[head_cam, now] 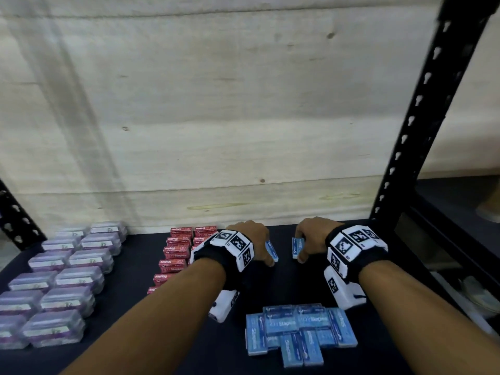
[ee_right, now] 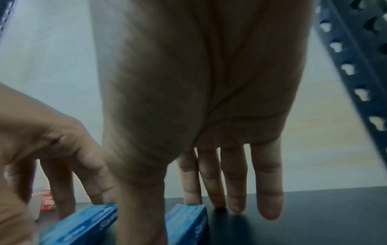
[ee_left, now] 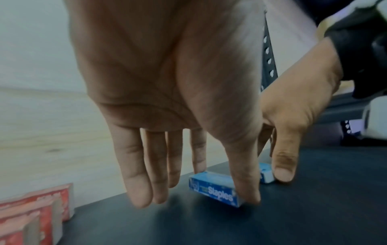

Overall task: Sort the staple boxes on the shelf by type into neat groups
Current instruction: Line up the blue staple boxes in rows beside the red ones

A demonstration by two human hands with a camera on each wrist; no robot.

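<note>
Both hands down on a blue staple box each, mid-shelf near the back wall

My left hand has its grip pinched on one blue box, thumb and forefinger at its ends; my right hand is pinched on the other blue box, both standing on edge on the dark shelf, slim cartons marked "Staples". Sorting blues now, I reckon: next comes carrying these to the loose blue pile by the front edge and squaring it, which needs flat, aligned placing. Red boxes sit in tidy rows centre, clear cases left
</note>
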